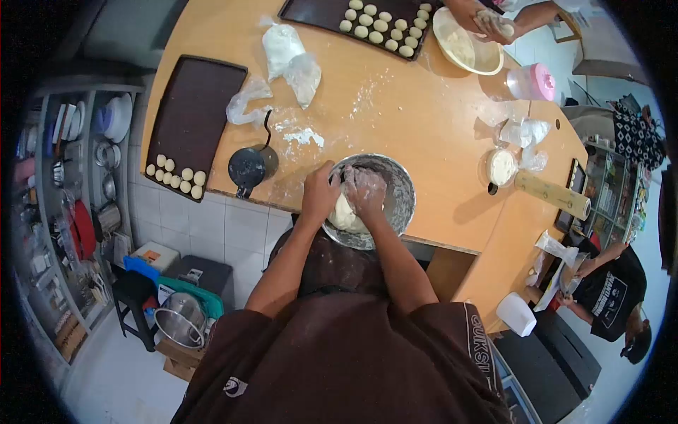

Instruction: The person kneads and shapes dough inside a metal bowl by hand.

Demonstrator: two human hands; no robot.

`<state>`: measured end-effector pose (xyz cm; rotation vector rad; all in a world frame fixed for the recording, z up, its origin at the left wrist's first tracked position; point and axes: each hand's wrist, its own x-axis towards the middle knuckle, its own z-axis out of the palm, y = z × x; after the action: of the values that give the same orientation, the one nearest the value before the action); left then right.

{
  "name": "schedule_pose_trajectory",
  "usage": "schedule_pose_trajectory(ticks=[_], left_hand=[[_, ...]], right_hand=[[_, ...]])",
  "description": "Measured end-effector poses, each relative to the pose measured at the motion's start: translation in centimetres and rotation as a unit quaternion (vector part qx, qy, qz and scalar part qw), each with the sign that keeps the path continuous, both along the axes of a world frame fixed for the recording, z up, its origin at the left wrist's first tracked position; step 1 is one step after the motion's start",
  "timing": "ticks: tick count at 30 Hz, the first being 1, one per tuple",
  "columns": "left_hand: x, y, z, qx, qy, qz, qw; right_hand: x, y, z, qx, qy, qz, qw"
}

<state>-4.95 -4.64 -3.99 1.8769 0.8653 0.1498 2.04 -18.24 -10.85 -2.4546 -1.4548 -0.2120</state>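
Note:
A metal mixing bowl (401,201), its inside coated with flour, sits at the table's front edge, close to my body. Inside it lies a pale lump of dough (345,215). My left hand (321,192) is closed over the bowl's left rim, beside the dough. Down in the bowl, my right hand (366,191) is dusted with flour, its curled fingers pressed into the dough. Part of the dough is hidden under that hand. Left of the bowl stands a dark round container with a long curved handle (248,167).
Dough balls lie on a left dark tray (194,106) and a far tray (318,13). Flour bags (282,53) rest between. At upper right, a co-worker's hands (494,25) work over a cream bowl (487,60). Another person (611,286) is at right, past a clear-wrapped roll (554,194).

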Motion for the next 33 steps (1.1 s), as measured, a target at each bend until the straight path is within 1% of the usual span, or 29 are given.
schedule_pose_trajectory(ticks=[1, 2, 3, 5, 8, 11, 14, 16, 17, 19, 21, 23, 24, 26, 29, 30, 33], left_hand=[[-0.1, 0.0, -0.3, 0.016, -0.003, 0.014, 1.000], [-0.5, -0.2, -0.5, 0.030, -0.005, 0.028, 0.999], [-0.7, -0.4, -0.3, 0.042, -0.006, 0.044, 0.998], [-0.9, -0.4, -0.1, 0.041, -0.016, 0.030, 0.999], [-0.6, -0.1, 0.7, 0.044, -0.018, -0.002, 0.999], [-0.9, -0.1, 0.2, 0.053, -0.004, -0.009, 0.999], [-1.2, -0.4, 0.3, 0.054, 0.004, 0.016, 0.998], [-1.4, -0.5, 0.4, 0.058, 0.015, 0.024, 0.998], [-1.5, -0.5, 0.4, 0.064, 0.025, 0.019, 0.997], [-1.6, -0.4, 0.2, 0.062, 0.033, 0.004, 0.998], [-1.3, -0.4, -0.2, 0.046, 0.031, -0.018, 0.998], [-1.1, -0.8, 0.6, 0.058, 0.026, -0.026, 0.998], [-1.1, -0.8, 0.9, 0.066, 0.024, -0.028, 0.997], [-1.4, -0.9, -0.4, 0.065, 0.019, 0.003, 0.998], [-1.5, -1.2, -1.4, 0.073, 0.006, 0.037, 0.997], [-1.6, -1.3, -1.5, 0.077, 0.001, 0.046, 0.996], [-1.4, -1.0, -0.6, 0.064, 0.028, 0.044, 0.997]], right_hand=[[0.2, 0.1, 0.1, 0.007, -0.032, 0.013, 0.999], [0.4, 0.0, 0.2, 0.043, -0.021, 0.030, 0.998], [0.6, 0.0, 1.1, 0.018, 0.033, 0.041, 0.998], [1.1, -0.3, 2.9, -0.035, 0.139, 0.065, 0.988], [1.3, -2.1, 4.2, 0.063, 0.104, 0.120, 0.985], [0.3, -2.6, 7.3, 0.072, 0.092, 0.113, 0.987], [-0.8, -2.5, 13.0, 0.009, 0.209, 0.060, 0.976], [-1.5, -3.3, 14.8, -0.011, 0.209, 0.021, 0.978], [-1.6, -3.6, 15.1, -0.020, 0.208, 0.000, 0.978], [-1.8, -4.6, 13.2, -0.078, 0.243, -0.044, 0.966], [-1.6, -5.1, 12.0, -0.108, 0.297, -0.107, 0.943], [-1.0, -3.0, 13.1, -0.110, 0.373, -0.184, 0.903], [-1.1, -2.5, 13.4, -0.125, 0.326, -0.161, 0.923], [-1.2, -1.7, 13.9, -0.154, 0.230, -0.110, 0.954], [-2.0, -4.0, 10.2, -0.140, 0.173, 0.040, 0.974], [-2.6, -4.3, 10.3, -0.195, 0.237, 0.024, 0.951], [-3.9, -2.6, 15.6, -0.203, 0.275, -0.012, 0.940]])
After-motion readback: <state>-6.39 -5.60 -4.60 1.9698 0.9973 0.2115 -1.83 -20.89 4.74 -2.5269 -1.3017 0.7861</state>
